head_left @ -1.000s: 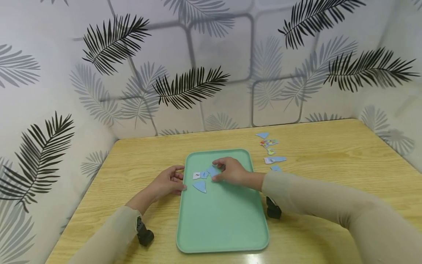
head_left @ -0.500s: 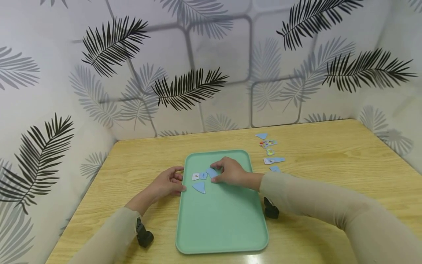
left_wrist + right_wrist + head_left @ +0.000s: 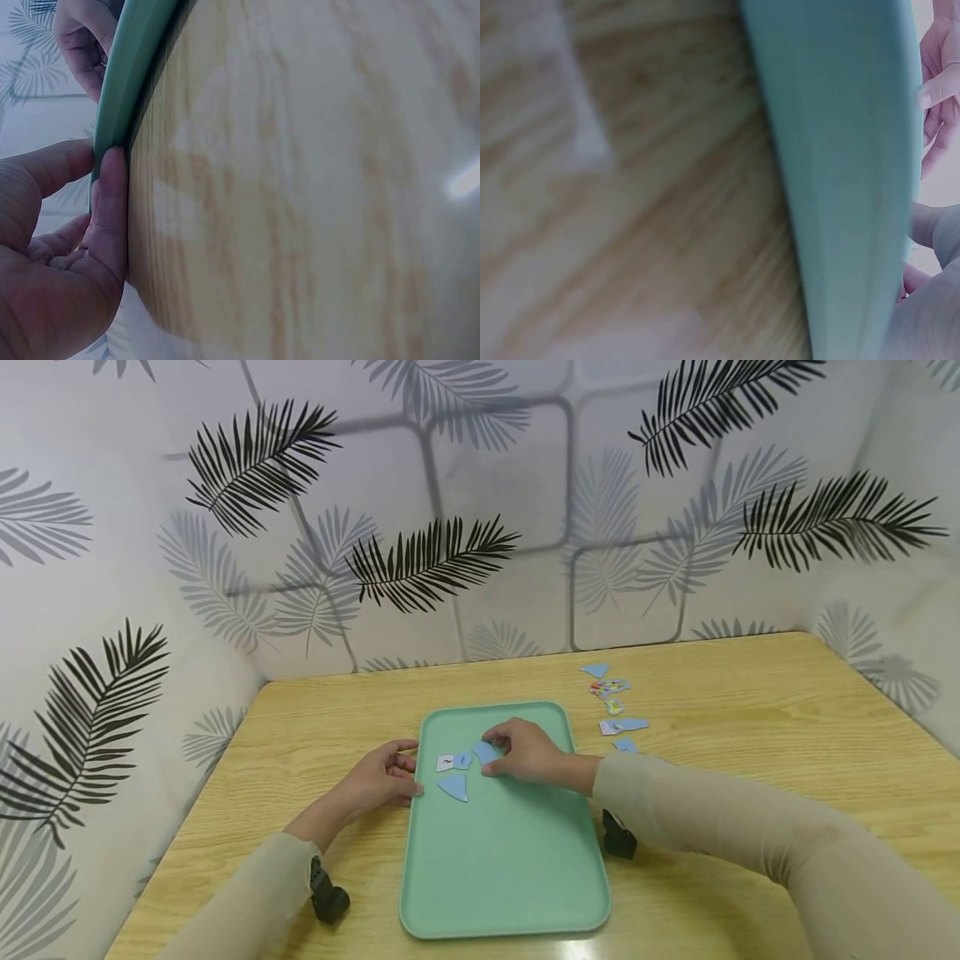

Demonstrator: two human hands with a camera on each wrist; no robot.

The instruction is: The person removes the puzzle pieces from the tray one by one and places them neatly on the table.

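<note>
In the head view my right hand [image 3: 521, 749] is over the upper part of the green tray [image 3: 506, 860], pinching a light-blue puzzle piece [image 3: 484, 752] between thumb and fingers. The fingers partly hide this piece. Just left of it lies a white-and-blue puzzle piece [image 3: 453, 762] with a small dark mark, a narrow gap between them. Below sits a pointed blue piece [image 3: 454, 787]. My left hand [image 3: 381, 775] holds the tray's left edge. The left wrist view shows its fingers [image 3: 112, 187] against the outer wall and a fingertip at the rim.
Right of the tray, a column of loose pieces lies on the wooden table [image 3: 712, 702]: a blue triangle [image 3: 596, 670], a multicoloured piece [image 3: 609, 687], a small yellow-green one [image 3: 614, 707] and a long blue one [image 3: 622, 726]. Another blue piece [image 3: 626, 746] lies by the right sleeve. A patterned wall stands behind.
The right hand has turned the blue piece slightly and brought it up to the white-and-blue piece, then drawn it a little to the right. The left hand stays at the tray's edge.
</note>
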